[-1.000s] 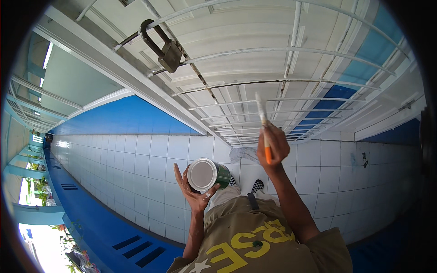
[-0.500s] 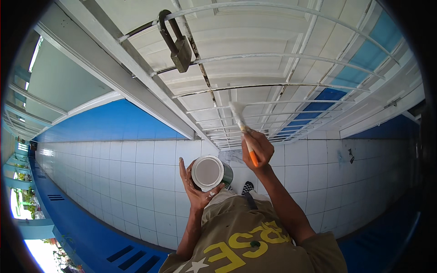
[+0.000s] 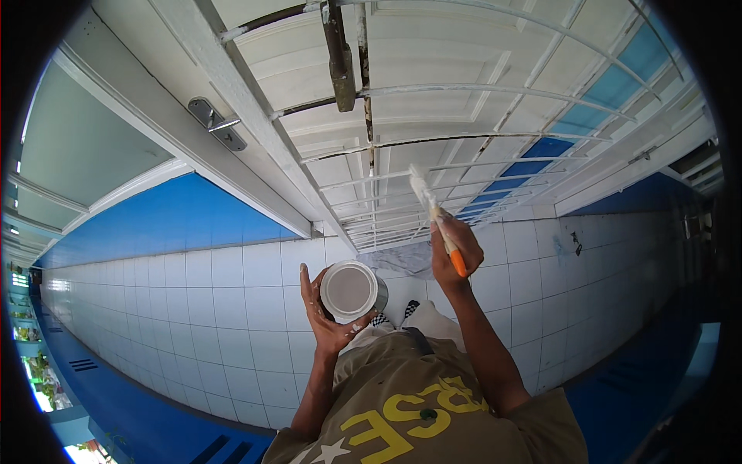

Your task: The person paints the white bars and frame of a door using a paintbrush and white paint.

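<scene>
My left hand [image 3: 328,323] is wrapped round a round paint can [image 3: 383,292], which I hold upright in front of my body; pale grey-white paint shows inside it. White paint specks mark that hand. In my right hand [image 3: 457,251] is a paintbrush [image 3: 423,188] with an orange-tipped handle and white-coated bristles. The bristles point away from me, at a thin bar of the metal grille [image 3: 464,166]; whether they touch it I cannot tell. White paint covers much of the grille, while some bars show dark, bare patches.
A padlock [image 3: 340,69] hangs on the grille at the top. Behind the bars is a white panelled door [image 3: 433,62]. To the left, a door handle [image 3: 216,124] sits on a white frame. A crumpled sheet [image 3: 402,260] lies on the white tiled floor [image 3: 232,309] below the grille.
My view has turned a little, so the padlock and grille sit further right and a door handle shows at left. The brush has shifted slightly right; both hands keep their hold.
</scene>
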Available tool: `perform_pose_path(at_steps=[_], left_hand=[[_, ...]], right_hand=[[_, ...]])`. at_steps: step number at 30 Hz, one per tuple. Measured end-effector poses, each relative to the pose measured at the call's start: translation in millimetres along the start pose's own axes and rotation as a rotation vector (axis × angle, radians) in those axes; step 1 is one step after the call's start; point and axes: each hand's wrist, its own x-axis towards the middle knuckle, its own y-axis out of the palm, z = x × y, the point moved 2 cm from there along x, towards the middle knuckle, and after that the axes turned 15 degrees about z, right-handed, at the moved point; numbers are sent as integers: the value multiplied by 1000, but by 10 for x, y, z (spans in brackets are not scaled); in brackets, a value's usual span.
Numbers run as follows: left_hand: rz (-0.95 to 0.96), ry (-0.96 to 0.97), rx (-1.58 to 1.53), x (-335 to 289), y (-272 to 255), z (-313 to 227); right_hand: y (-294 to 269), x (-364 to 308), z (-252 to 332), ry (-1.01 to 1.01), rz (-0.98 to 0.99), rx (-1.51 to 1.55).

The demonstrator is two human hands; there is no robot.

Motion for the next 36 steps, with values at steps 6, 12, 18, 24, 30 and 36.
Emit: perform_pose_path(at_steps=[6, 12, 18, 24, 30, 36], left_hand=[[48, 56, 76, 11, -133, 5], [18, 14, 58, -16, -75, -44], [68, 31, 130, 23, 163, -97], [7, 61, 171, 49, 509, -153], [-10, 33, 129, 94, 936, -270], [-21, 14, 124, 157, 1360, -336]], right_hand=[[-212, -53, -275, 182, -177, -36], [-832, -148, -598, 218, -282, -271], [-626, -79, -421, 35, 41, -39], [-1043, -57, -838, 162, -248, -181], [-1360, 36, -867, 50, -60, -16], [-1561, 22, -1320, 44, -35, -113]])
